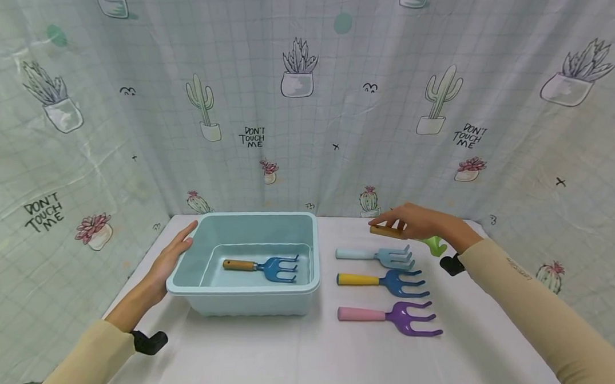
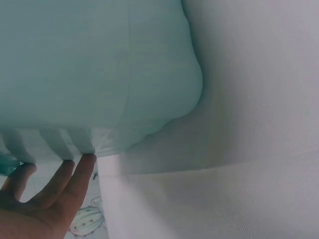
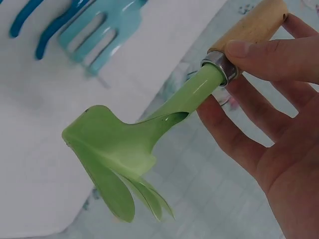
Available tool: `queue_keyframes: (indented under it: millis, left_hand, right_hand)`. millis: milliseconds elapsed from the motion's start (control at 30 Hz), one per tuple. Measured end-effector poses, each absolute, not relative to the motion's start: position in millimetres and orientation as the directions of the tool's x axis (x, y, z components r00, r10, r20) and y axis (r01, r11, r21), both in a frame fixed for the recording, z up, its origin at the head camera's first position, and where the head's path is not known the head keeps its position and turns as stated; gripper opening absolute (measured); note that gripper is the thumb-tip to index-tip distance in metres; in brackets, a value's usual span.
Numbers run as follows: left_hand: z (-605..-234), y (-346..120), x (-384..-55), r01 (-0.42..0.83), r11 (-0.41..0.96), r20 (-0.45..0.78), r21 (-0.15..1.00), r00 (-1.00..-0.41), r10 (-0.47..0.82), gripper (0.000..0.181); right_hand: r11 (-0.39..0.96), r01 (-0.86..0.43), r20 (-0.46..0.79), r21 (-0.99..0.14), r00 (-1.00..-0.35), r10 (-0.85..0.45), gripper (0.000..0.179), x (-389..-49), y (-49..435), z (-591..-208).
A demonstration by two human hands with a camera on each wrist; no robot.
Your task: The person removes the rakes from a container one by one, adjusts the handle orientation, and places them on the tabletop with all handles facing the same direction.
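Note:
My right hand (image 1: 423, 221) grips the wooden handle of a green hand hoe (image 3: 114, 142), thumb on one side and fingers on the other. Its head has a flat blade and several pointed prongs, and it hangs above the table's far right. My left hand (image 1: 165, 261) touches the left side of a pale blue plastic basin (image 1: 251, 305), its fingertips against the wall in the left wrist view. Inside the basin lies a blue hand rake (image 1: 273, 269) with a wooden handle.
Right of the basin, a light blue hand rake (image 1: 391, 257), a blue rake with a yellow handle (image 1: 357, 279) and a purple rake with a pink handle (image 1: 410, 319) lie in a column on the white table (image 1: 290, 357). A cactus-print curtain (image 1: 240, 69) surrounds the table.

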State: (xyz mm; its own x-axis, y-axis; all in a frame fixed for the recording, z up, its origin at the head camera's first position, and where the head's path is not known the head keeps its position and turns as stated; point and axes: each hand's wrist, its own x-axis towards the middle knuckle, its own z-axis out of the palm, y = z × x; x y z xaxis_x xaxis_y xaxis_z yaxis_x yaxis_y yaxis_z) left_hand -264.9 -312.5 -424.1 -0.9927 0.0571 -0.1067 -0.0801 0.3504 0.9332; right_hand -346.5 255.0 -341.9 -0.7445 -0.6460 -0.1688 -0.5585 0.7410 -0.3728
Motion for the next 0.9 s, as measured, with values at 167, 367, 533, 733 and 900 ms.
queue_keyframes:
  millis: [167,367,533,733,900]
  left_hand:
    - [-425,-315,-266,-0.084,0.336,-0.111,0.938,-0.992,0.06,0.062]
    - [-427,-315,-267,-0.074,0.337,-0.104,0.939,-0.992,0.071,0.062]
    - [-428,-315,-268,-0.077,0.335,-0.107,0.939,-0.992,0.07,0.062]
    - [-430,-315,-268,-0.09,0.336,-0.116,0.938,-0.991,0.06,0.061]
    - [-429,-315,-269,-0.075,0.342,-0.103,0.937,-0.993,0.062,0.062]
  right_hand:
    - [0.761,-0.505,-0.159,-0.407,-0.782,-0.603,0.068,-350,283,-358]
    - [0.784,-0.449,-0.162,-0.429,-0.815,-0.556,0.067,-353,315,-374]
    - [0.802,-0.398,-0.19,-0.445,-0.833,-0.519,0.067,-350,337,-387]
    - [0.836,-0.404,-0.209,-0.371,-0.841,-0.499,0.068,-346,358,-405]
    - [0.853,-0.399,-0.225,-0.336,-0.846,-0.484,0.065,-346,368,-420]
